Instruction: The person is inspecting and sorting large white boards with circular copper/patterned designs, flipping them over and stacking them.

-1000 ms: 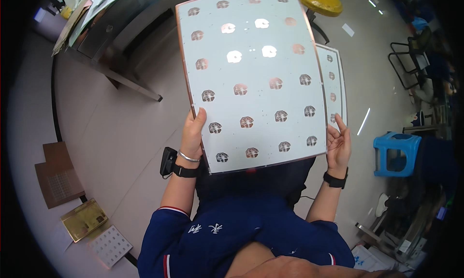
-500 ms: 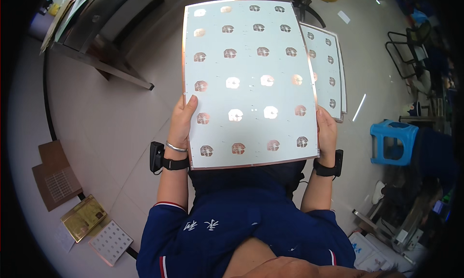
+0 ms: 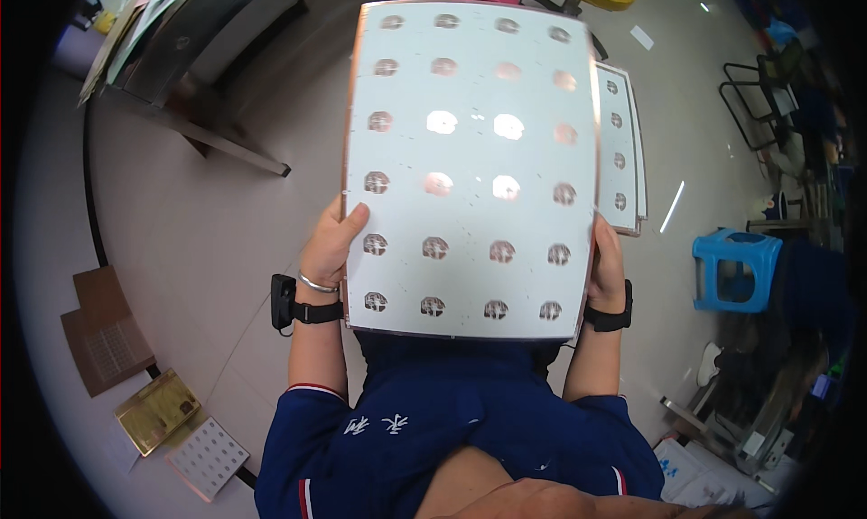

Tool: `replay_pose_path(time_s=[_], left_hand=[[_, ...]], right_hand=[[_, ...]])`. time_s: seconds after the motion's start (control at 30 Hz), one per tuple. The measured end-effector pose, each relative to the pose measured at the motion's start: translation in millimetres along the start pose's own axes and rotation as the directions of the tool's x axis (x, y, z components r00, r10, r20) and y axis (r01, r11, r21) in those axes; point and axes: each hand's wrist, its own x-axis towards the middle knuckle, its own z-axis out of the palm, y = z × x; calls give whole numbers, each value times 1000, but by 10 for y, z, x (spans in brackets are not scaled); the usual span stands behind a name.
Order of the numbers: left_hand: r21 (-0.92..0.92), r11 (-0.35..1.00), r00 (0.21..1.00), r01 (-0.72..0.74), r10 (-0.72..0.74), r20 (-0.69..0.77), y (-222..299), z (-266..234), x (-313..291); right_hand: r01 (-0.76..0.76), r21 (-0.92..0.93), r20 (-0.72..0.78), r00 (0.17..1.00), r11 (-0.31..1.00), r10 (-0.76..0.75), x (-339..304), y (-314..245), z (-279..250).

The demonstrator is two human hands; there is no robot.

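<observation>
Left hand (image 3: pixel 327 248) is gripping the sheet (image 3: pixel 471 155) at its eight o'clock; right hand (image 3: pixel 609 259) is holding its four; long axis is running twelve-to-six.

Panel (image 3: pixel 470 153) partly before other panels (image 3: pixel 620 138), stool (image 3: pixel 739 246) to the right (desk (image 3: pixel 187 50) at left)

a head-worn fisheye looks down from near above the white patterned sheet (image 3: pixel 471 217).
</observation>
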Motion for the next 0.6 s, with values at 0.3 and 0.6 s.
replay_pose_path(time_s=[0.3,0.6], left_hand=[[-770,630,990,-105,141,-19,-8,422,-72],[-477,879,985,6,78,157,-307,701,-249]], right_hand=[[211,321,-93,977,923,-191,78,4,379],[306,398,-139,952,865,-272,-18,33,-163]])
